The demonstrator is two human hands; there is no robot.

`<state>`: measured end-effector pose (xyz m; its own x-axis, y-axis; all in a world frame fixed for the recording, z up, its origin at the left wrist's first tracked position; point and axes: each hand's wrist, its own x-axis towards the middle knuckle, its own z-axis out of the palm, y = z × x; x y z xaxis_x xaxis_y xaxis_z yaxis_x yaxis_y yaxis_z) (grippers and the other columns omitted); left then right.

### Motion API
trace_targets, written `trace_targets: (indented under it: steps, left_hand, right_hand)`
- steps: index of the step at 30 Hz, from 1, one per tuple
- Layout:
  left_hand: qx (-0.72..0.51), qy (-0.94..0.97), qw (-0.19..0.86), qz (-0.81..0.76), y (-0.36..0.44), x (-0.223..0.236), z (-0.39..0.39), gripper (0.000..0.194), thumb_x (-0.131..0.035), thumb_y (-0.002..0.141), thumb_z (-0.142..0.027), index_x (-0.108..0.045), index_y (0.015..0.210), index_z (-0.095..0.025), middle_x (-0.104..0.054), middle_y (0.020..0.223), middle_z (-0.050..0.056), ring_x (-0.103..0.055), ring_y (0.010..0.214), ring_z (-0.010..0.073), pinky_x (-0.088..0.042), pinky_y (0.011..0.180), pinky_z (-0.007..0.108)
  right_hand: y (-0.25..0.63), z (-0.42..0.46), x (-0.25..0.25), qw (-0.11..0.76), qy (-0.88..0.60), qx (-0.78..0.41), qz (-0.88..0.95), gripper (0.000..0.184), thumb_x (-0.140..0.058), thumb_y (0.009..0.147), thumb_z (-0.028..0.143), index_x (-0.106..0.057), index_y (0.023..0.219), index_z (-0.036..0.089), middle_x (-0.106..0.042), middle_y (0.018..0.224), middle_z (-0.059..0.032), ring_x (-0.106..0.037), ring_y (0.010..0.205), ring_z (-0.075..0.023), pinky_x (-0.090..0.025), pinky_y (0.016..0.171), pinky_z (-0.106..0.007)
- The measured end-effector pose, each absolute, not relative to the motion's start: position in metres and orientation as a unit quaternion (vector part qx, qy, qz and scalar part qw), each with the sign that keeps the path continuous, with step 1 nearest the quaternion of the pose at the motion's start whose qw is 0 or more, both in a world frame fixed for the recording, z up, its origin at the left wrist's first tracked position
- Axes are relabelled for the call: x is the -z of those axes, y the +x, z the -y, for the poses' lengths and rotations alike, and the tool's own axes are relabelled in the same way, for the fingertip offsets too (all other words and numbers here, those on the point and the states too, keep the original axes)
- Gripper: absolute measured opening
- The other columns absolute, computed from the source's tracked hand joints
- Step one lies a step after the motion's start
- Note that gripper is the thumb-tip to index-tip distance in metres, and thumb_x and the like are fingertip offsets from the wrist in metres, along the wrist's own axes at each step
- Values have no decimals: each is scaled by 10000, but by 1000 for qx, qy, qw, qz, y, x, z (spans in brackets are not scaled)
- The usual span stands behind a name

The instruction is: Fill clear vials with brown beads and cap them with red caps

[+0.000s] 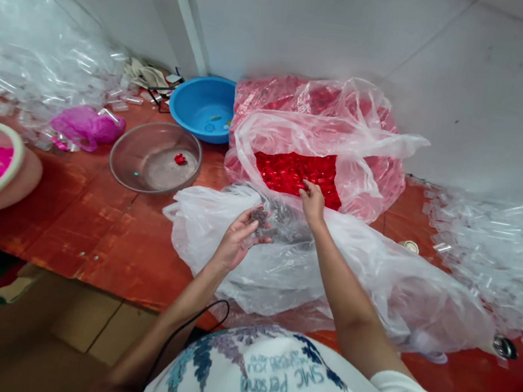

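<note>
My left hand [236, 239] is closed on a small, see-through, greyish plastic piece [259, 216], held between thumb and fingers over the near plastic bag. That bag [252, 265] is whitish and open, and dark clear pieces [287, 220] show in its mouth. My right hand [313, 201] is at the near edge of many small shiny red pieces [289, 169]. Its fingers are bent together, and whatever is between them is too small to make out. The red pieces fill a large clear bag [375, 172] whose mouth is folded open.
To the left stand a grey basin [124, 162] holding one red piece, a blue basin [190, 116] and a white tub [19, 183] of pink pieces. A purple bag [88, 127] lies behind. Clear plastic pieces are heaped at left [34, 50] and right [514, 255] on the red tabletop [133, 256].
</note>
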<state>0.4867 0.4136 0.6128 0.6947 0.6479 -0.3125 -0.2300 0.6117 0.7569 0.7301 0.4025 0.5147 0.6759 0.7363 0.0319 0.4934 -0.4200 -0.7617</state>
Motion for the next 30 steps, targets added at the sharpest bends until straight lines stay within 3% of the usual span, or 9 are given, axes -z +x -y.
trace_targets:
  steps: [5,10,17,22,26,30]
  left_hand:
    - [-247,380,845,-285,485,-617,-414,391,-641,801,-243,-568,1185,-230,-580,1218,91,-597,958,205,-558,729,356]
    - [-239,375,850,-282,483,-617,-406,380,-651,795,-256,-574,1166,-225,-595,1185,89,-596,939,196,-561,717,341]
    - [-225,377,848,-298,491,-607,-399,372,-681,767,-283,-599,1124,-224,-554,1221,72,-583,913,175,-555,693,314]
    - [-192,411,843,-290,515,-590,-405,412,-726,713,-316,-628,1095,-196,-603,1100,79,-588,875,177,-524,610,251]
    - [-187,470,816,-281,523,-581,-407,384,-730,703,-328,-664,1051,-178,-628,1072,93,-590,917,213,-514,597,247]
    - [-181,499,799,-281,530,-582,-400,388,-739,687,-324,-679,1036,-165,-650,1035,97,-592,918,226,-516,609,267]
  right_hand:
    - [709,-381,-522,620,-694,-291,221,349,-589,766,302,-619,1080,151,-649,985,-66,-632,761,-143,-534,775,-331]
    - [696,-361,-534,711,-582,-386,86,269,-672,714,293,-614,944,165,-674,792,-4,-646,651,-115,-555,691,-284]
    - [671,-342,-553,717,-555,-407,106,323,-689,713,363,-630,976,185,-698,951,-30,-670,762,-136,-563,781,-308]
    - [640,-327,-561,679,-571,-422,186,437,-651,730,462,-614,1073,194,-682,1017,-41,-658,803,-148,-559,795,-324]
    - [639,-315,-562,635,-603,-416,244,358,-601,771,446,-612,1030,198,-675,972,-37,-641,778,-150,-553,733,-306]
    - [655,-308,-559,602,-661,-341,291,319,-578,775,381,-611,1029,191,-650,1001,-47,-621,839,-152,-523,784,-297]
